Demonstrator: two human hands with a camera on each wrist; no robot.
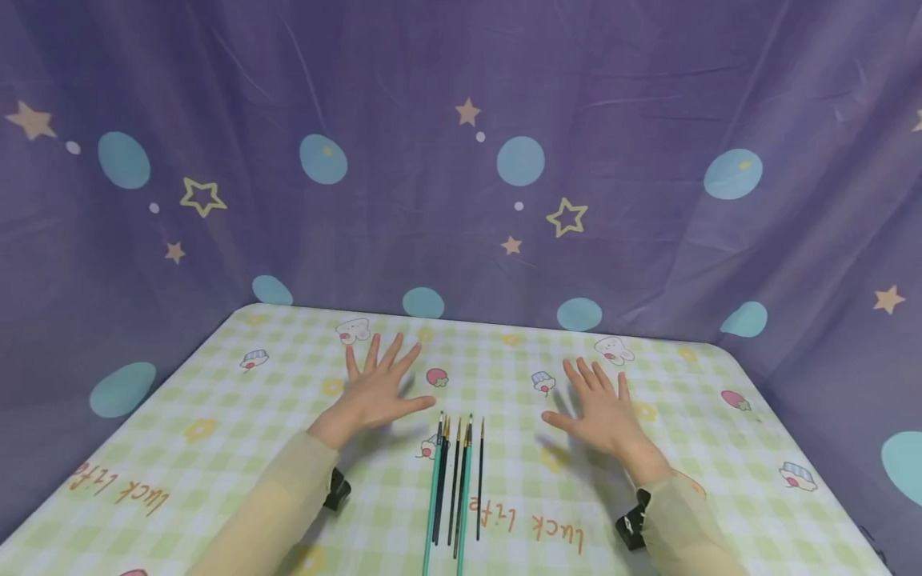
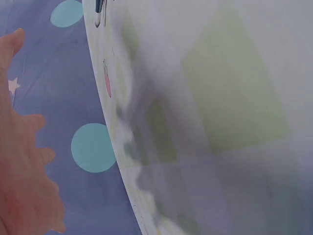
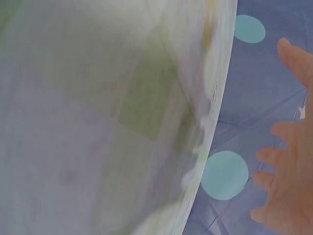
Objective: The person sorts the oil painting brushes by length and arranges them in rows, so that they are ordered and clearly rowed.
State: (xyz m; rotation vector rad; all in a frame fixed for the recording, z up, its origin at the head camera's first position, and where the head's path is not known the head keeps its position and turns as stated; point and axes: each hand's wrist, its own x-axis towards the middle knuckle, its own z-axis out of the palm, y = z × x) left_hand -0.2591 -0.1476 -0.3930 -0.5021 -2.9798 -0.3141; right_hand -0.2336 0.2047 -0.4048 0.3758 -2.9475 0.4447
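Observation:
Several slim paintbrushes [image 1: 452, 488] lie side by side on the table, bristles toward the far edge; some handles are black, others teal. To their left, my left hand [image 1: 374, 392] is spread with fingers straight, its thumb near the brush tips but apart from them. My right hand [image 1: 601, 412] is spread likewise, farther off to the right of the brushes. Both hands hold nothing and hover over the cloth, casting shadows. In the left wrist view a brush tip [image 2: 98, 18] shows at the top, beyond the left hand [image 2: 24, 171]. The right wrist view shows the right hand [image 3: 288, 171] alone.
A green-and-white checked tablecloth [image 1: 238, 448] with printed cakes, flowers and lettering covers the table. Behind and at both sides hangs a purple curtain [image 1: 410, 224] with stars and teal dots. Black wrist mounts [image 1: 632, 524] sit under the sleeves.

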